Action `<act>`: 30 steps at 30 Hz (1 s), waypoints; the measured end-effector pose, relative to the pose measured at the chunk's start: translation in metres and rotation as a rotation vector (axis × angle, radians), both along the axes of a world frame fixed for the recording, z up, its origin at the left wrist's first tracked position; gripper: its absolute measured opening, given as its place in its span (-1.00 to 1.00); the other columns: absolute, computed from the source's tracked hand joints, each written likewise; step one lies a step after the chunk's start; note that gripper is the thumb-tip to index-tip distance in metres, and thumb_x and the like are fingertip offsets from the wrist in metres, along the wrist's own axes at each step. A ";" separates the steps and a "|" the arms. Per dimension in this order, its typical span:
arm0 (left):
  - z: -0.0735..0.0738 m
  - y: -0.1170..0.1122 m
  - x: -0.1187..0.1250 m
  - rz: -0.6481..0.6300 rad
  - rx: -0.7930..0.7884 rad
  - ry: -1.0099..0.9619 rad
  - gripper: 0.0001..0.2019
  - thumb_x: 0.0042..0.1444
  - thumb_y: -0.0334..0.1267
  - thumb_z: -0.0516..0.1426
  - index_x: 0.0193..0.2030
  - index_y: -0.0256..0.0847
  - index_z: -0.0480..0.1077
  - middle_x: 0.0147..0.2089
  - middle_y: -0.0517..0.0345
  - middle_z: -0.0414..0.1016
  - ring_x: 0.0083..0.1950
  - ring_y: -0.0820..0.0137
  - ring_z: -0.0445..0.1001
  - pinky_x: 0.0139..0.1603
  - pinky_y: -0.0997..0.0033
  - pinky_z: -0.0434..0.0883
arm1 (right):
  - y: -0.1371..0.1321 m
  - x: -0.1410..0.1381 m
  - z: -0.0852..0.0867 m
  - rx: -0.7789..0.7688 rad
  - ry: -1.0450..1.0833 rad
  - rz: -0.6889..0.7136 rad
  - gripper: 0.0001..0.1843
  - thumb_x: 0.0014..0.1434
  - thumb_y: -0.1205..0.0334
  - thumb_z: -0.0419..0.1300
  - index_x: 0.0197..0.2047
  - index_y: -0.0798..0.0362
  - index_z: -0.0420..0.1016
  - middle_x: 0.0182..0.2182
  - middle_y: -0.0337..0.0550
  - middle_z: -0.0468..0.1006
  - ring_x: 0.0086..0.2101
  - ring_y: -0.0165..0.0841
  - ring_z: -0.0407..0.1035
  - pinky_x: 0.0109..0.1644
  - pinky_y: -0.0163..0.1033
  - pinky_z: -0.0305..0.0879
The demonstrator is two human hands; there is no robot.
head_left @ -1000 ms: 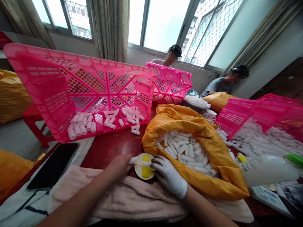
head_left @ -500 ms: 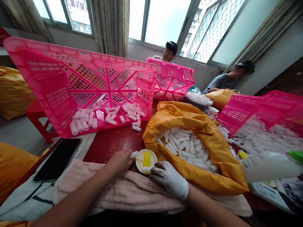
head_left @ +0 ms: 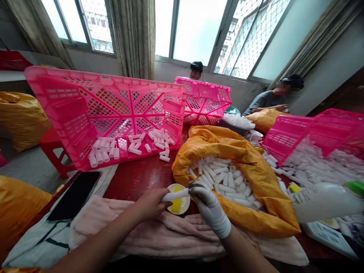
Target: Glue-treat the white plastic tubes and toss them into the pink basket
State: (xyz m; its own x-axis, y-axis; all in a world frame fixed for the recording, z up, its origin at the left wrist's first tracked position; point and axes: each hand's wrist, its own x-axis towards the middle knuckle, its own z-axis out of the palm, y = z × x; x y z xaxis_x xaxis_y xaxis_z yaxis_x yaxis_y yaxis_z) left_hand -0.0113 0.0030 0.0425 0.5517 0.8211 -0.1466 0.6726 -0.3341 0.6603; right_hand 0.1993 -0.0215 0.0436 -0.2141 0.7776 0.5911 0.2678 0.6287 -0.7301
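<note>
My bare left hand (head_left: 153, 203) is closed around one end of a white plastic tube (head_left: 176, 195), held nearly level. At its other end, the fingers of my right hand (head_left: 207, 206), in a white glove with dark-stained fingertips, are closed. Whether this is one tube or two joined end to end, I cannot tell. Just beneath it stands a small pale round dish (head_left: 186, 204) with a yellow pad (head_left: 176, 206) inside, partly hidden by the tube. To the right, an orange woven sack (head_left: 273, 204) lies open, full of loose short white tubes (head_left: 227, 180).
A pink crate (head_left: 131, 113) on its side holds several short tubes (head_left: 104, 149). A phone (head_left: 74, 195) and a pink towel (head_left: 136, 242) lie at the near edge. On the right are a bottle (head_left: 327, 203) and more tubes (head_left: 335, 163). Two people sit beyond.
Both hands have lifted from the dish. My right hand has moved up and right. The tube that lay across the dish is gone from there, and a longer white length spans my hands.
</note>
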 end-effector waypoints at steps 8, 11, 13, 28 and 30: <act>-0.013 -0.007 0.008 -0.061 -0.201 -0.228 -0.78 0.01 -0.11 0.03 -0.32 -0.22 0.31 -0.42 0.28 0.30 -0.39 0.50 0.28 -0.39 0.58 0.19 | -0.005 0.011 0.002 -0.035 0.105 0.074 -0.75 0.13 0.45 0.06 -0.21 -0.10 0.36 -0.19 -0.22 0.38 -0.12 -0.36 0.29 -0.02 -0.15 0.28; -0.012 -0.009 0.010 -0.053 -0.188 -0.236 -0.79 0.00 -0.12 0.04 -0.34 -0.23 0.31 -0.44 0.29 0.29 -0.40 0.51 0.27 -0.40 0.58 0.18 | -0.006 0.011 -0.006 -0.090 0.160 0.047 -0.76 0.13 0.44 0.06 -0.20 -0.10 0.35 -0.17 -0.22 0.38 -0.10 -0.36 0.29 0.00 -0.15 0.27; -0.010 -0.011 0.011 -0.047 -0.167 -0.220 -0.80 -0.01 -0.13 0.04 -0.34 -0.22 0.31 -0.43 0.29 0.31 -0.40 0.51 0.28 -0.39 0.58 0.18 | -0.007 0.012 -0.007 -0.084 0.119 0.049 -0.75 0.14 0.45 0.05 -0.19 -0.09 0.36 -0.15 -0.21 0.38 -0.08 -0.35 0.28 0.02 -0.14 0.25; -0.009 -0.023 0.030 0.015 0.334 0.189 -0.81 0.09 -0.20 -0.04 -0.36 -0.22 0.33 -0.38 0.11 0.45 -0.32 0.36 0.39 -0.30 0.45 0.22 | -0.005 -0.004 0.004 -0.342 -0.081 -0.141 -0.77 0.16 0.09 0.02 -0.33 0.07 0.37 -0.36 -0.15 0.45 -0.32 -0.35 0.35 -0.25 -0.27 0.31; -0.009 -0.025 0.037 0.018 0.383 0.280 -0.78 0.10 -0.17 -0.05 -0.34 -0.24 0.33 -0.38 0.06 0.46 -0.32 0.32 0.41 -0.30 0.41 0.24 | 0.000 -0.010 0.001 -0.480 -0.182 -0.223 -0.61 0.18 -0.01 -0.07 -0.49 0.08 0.33 -0.57 -0.23 0.38 -0.51 -0.41 0.30 -0.44 -0.32 0.25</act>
State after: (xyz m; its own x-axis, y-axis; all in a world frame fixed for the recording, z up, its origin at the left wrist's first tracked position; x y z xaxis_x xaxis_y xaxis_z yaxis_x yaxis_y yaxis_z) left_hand 0.0257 -0.0219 0.0331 0.5194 0.8541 0.0277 0.8150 -0.5048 0.2843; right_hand 0.1894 -0.0215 0.0447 -0.0792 0.9886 0.1283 0.5043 0.1507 -0.8503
